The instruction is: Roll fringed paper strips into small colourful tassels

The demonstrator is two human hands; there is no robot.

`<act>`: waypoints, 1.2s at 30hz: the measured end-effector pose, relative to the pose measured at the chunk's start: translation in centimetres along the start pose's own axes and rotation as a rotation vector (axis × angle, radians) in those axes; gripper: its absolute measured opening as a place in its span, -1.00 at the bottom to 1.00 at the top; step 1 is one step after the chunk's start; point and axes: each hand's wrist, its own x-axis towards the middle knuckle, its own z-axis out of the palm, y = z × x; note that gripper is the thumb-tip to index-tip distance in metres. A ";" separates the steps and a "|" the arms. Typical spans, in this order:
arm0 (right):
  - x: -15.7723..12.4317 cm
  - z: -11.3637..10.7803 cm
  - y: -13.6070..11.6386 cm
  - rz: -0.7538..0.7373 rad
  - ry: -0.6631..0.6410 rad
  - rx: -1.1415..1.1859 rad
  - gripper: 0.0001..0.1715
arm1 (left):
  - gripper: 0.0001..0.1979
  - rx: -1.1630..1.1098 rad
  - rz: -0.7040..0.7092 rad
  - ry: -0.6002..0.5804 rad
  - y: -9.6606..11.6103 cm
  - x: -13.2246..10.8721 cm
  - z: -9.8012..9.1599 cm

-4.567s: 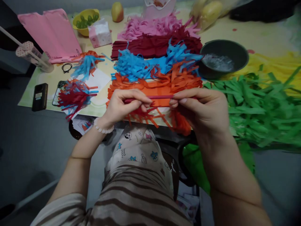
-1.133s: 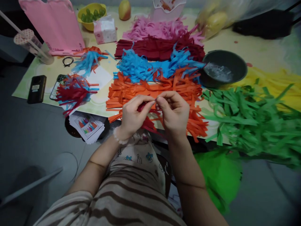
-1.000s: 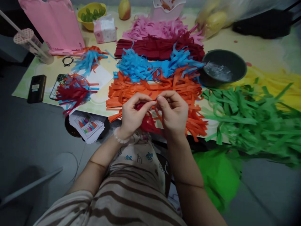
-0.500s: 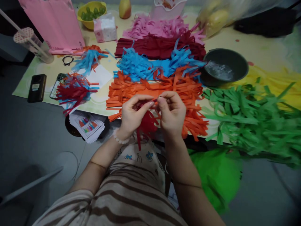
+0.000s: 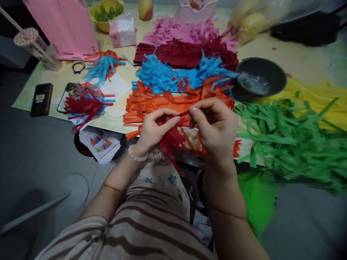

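Thumb and fingers of my left hand (image 5: 157, 128) pinch a dark red fringed paper piece (image 5: 173, 139), whose loose strips hang below the palm at the table edge. A narrow twisted end of it stretches to the right, where my right hand (image 5: 214, 122) pinches its tip. Beneath both hands lies orange fringed paper (image 5: 162, 103). Beyond it are blue fringed paper (image 5: 184, 75), dark red fringed paper (image 5: 187, 54) and pink fringed paper (image 5: 187, 30). Finished-looking mixed tassels, one red and blue (image 5: 85, 103) and one blue and orange (image 5: 104, 65), lie to the left.
A dark bowl (image 5: 279, 77) with clear pieces stands right of the blue paper. Green fringed paper (image 5: 295, 137) overhangs the front edge, with yellow paper (image 5: 306, 92) behind. At left are a phone (image 5: 42, 99), a lidded cup (image 5: 40, 52) and printed cards (image 5: 101, 144) below the table.
My right hand has moved to the right, away from my left hand, and more of the narrow red end shows between them. The hanging red strips have swung right.
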 end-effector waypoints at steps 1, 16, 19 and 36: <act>0.0 0.2 0.0 -0.009 0.029 0.000 -0.63 | -0.70 -0.015 -0.008 0.001 0.0 0.0 0.0; -0.6 1.5 1.0 0.012 0.065 0.166 -0.72 | -0.75 1.227 0.395 0.480 12.6 9.1 -17.9; 0.5 1.4 1.8 0.038 0.049 0.120 -0.76 | -0.82 1.367 0.252 0.378 13.1 15.9 -22.7; 29.6 -1.6 8.9 0.002 -0.304 -1.104 -0.52 | -0.64 1.703 0.225 -0.149 6.1 28.5 -10.6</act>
